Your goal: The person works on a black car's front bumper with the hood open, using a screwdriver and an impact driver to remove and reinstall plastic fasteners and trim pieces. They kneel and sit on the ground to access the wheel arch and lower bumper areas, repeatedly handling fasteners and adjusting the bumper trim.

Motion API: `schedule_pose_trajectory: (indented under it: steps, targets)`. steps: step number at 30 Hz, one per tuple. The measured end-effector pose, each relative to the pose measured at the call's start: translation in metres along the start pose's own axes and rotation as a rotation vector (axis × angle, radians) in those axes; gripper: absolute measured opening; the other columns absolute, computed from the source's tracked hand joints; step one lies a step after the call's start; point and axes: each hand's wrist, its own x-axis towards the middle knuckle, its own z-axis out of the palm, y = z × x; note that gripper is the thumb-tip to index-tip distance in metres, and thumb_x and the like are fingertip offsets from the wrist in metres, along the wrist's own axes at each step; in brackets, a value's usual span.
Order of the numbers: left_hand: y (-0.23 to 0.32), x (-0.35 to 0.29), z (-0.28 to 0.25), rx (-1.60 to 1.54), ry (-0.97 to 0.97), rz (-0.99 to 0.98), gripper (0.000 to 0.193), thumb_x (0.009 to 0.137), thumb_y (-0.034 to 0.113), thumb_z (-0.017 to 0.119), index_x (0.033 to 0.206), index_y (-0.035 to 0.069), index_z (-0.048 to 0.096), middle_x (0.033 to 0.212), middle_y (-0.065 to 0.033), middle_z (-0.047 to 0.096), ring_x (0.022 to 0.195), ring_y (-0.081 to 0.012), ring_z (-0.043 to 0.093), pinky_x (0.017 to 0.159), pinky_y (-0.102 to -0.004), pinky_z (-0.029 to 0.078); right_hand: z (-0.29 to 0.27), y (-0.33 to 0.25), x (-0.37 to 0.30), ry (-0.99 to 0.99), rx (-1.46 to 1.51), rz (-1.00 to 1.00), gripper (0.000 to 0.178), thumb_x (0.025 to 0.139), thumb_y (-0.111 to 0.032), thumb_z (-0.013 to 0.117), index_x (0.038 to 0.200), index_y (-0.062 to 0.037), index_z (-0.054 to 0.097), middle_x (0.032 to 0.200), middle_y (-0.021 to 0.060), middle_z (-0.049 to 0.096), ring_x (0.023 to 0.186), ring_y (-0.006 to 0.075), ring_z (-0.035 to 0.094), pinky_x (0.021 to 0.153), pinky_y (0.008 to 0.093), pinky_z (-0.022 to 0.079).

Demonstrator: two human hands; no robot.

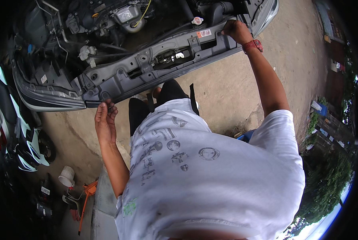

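In front of me is a car's open engine bay, with a black plastic radiator cover running along its front edge. My right hand, with a red watch at the wrist, is at the cover's right end. Its fingers are bent and closed on a spot there; what they grip is hidden. Just below the cover's left end, my left hand is raised with fingertips pinched around something small and dark, too small to name. The hood latch sits in the cover's middle opening. A radiator cap lies left of my right hand.
Beyond the cover are the engine and its hoses. At the far left stands a white and black motorcycle. A white bucket and an orange tool with a long handle are on the ground at lower left.
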Motion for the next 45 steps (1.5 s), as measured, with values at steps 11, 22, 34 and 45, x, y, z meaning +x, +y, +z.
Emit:
schedule_pose_trajectory:
  steps: [11, 22, 34, 45]
  targets:
    - [0.0, -0.007, 0.012, -0.11, 0.045, 0.017, 0.038, 0.11, 0.028, 0.065, 0.131, -0.004, 0.065, 0.116, -0.0134, 0.073, 0.103, -0.0202, 0.072, 0.096, -0.0324, 0.061, 0.013, 0.005, 0.053, -0.284, -0.284, -0.106, 0.037, 0.071, -0.023, 0.094, 0.094, -0.0045, 0.072, 0.099, 0.014, 0.076, 0.098, 0.0388, 0.074, 0.086, 0.0484, 0.058]
    - [0.004, 0.013, 0.091, -0.38, -0.492, -0.168, 0.082, 0.113, 0.057, 0.039, 0.16, -0.01, 0.037, 0.161, -0.027, 0.047, 0.15, -0.0374, 0.047, 0.129, -0.0442, 0.036, 0.03, -0.208, -0.091, 0.394, 0.374, -0.314, 0.014, 0.094, -0.005, 0.081, 0.102, 0.0004, 0.071, 0.092, 0.0097, 0.072, 0.07, 0.0204, 0.065, 0.066, 0.0312, 0.051]
    - [-0.014, -0.007, 0.083, -0.212, -0.516, -0.175, 0.063, 0.114, 0.048, 0.049, 0.155, 0.0, 0.05, 0.137, -0.009, 0.065, 0.122, -0.0165, 0.063, 0.106, -0.0348, 0.051, 0.077, -0.34, -0.153, 0.081, 0.811, -0.377, 0.023, 0.085, 0.004, 0.077, 0.107, -0.0028, 0.076, 0.101, 0.013, 0.071, 0.093, 0.0319, 0.073, 0.081, 0.0401, 0.059]
    - [-0.036, -0.003, 0.048, 0.152, -0.349, 0.053, 0.023, 0.101, 0.013, 0.078, 0.119, 0.0, 0.075, 0.107, -0.0078, 0.079, 0.098, -0.0115, 0.073, 0.089, -0.0261, 0.056, 0.114, -0.336, -0.176, -0.125, 1.166, -0.029, 0.015, 0.09, 0.005, 0.077, 0.105, 0.0052, 0.076, 0.099, 0.0103, 0.078, 0.087, 0.016, 0.078, 0.079, 0.0273, 0.063]
